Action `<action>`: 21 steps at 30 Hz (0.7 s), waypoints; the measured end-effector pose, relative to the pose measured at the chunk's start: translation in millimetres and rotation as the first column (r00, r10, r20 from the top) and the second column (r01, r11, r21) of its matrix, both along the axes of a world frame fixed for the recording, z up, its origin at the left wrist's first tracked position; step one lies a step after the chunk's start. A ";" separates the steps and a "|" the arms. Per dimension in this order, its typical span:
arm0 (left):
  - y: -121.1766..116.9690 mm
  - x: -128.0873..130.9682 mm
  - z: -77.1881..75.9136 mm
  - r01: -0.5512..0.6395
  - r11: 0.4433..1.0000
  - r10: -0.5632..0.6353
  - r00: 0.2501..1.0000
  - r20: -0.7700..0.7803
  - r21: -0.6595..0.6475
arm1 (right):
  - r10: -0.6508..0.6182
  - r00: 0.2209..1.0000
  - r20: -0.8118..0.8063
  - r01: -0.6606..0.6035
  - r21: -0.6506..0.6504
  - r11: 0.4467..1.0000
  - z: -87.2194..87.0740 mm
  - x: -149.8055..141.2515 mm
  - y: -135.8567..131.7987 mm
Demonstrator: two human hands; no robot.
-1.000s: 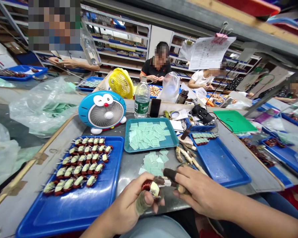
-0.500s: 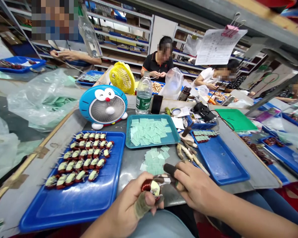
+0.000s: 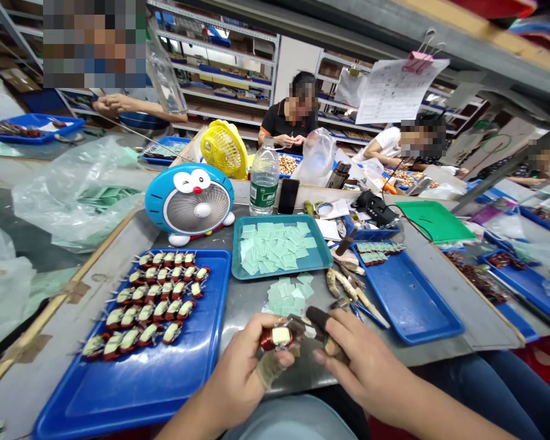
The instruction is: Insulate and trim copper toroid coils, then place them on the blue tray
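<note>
In the head view my left hand (image 3: 245,354), its thumb wrapped in tape, grips a small wire-wound coil (image 3: 275,337). The coil has dark red windings and a pale yellow top, which faces up. My right hand (image 3: 360,354) is closed around a dark metal hand tool (image 3: 299,324); its exact kind is hard to make out. The tool's end lies close against the coil's upper right side. A dark cover sits on my right index finger. Just beyond both hands, pale green square sheets (image 3: 286,296) lie loose on the table.
Rows of similar coils fill part of the left blue tray (image 3: 183,385). A teal tray (image 3: 325,260) holds green squares. Pliers (image 3: 348,287) lie beside the right blue tray (image 3: 421,305). A cartoon fan (image 3: 190,198) and bottle (image 3: 264,177) stand behind. Several co-workers sit opposite.
The coil has turned so its pale top faces up more squarely. My right hand and the tool have shifted slightly, and the camera view has tilted a little.
</note>
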State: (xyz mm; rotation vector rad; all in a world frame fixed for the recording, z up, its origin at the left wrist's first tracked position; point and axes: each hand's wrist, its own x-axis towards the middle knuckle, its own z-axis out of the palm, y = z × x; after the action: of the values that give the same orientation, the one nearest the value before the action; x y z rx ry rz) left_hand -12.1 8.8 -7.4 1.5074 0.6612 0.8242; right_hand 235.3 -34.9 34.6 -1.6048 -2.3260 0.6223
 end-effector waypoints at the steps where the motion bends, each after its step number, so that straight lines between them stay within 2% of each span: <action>1: 1.9 0.5 -0.2 -0.012 0.998 0.015 0.999 -0.047 0.056 | 0.004 1.000 0.003 -0.004 0.001 1.000 0.2 -0.8 -0.8; 4: 6.4 3.4 0.5 -0.025 0.981 0.053 0.988 -0.142 0.191 | 0.000 1.000 0.027 -0.001 0.017 1.000 0.0 0.6 -2.8; 9: 5.1 7.0 4.2 0.005 0.972 0.036 0.984 -0.172 0.236 | -0.019 0.997 0.069 0.018 0.014 1.000 9.0 11.3 -1.1; 13: 2.4 7.0 9.5 0.041 0.955 0.018 0.980 -0.197 0.293 | 0.017 0.996 -0.088 -0.035 -0.202 0.979 17.1 16.3 6.0; 15: 3.5 6.5 11.5 0.055 0.948 0.019 0.974 -0.226 0.315 | 0.005 0.989 -0.148 -0.043 -0.253 0.966 16.8 13.5 6.7; 18: 6.9 4.9 12.3 0.034 0.929 0.067 0.964 -0.257 0.369 | -0.043 0.996 -0.075 0.028 -0.192 0.981 16.1 5.7 3.9; 21: 9.5 3.0 11.9 0.031 0.902 0.098 0.957 -0.273 0.430 | -0.003 1.000 0.017 0.006 -0.158 0.987 22.1 2.8 3.5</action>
State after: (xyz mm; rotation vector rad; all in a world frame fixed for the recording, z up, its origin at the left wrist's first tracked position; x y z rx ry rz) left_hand -9.1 18.3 4.5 2.0533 0.7529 0.8180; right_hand 238.1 -31.4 56.7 -1.6875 -2.3359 0.8147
